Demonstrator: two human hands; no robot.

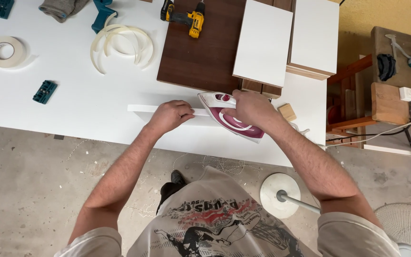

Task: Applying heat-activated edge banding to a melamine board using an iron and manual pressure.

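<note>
I see a white-and-magenta iron [231,116] on the white desk [72,95]. Behind the iron lies a dark brown board [200,52], with a yellow-and-black drill [189,16] on it.

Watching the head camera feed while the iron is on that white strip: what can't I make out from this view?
- Iron handle and soleplate: covered by the right hand and the iron's own body.
- White strip: its middle sits under the left hand, its right end under the iron.
- Whether the strip has bonded: too fine to tell.
- Teal tool and grey cloth: cut off by the top edge.
</note>
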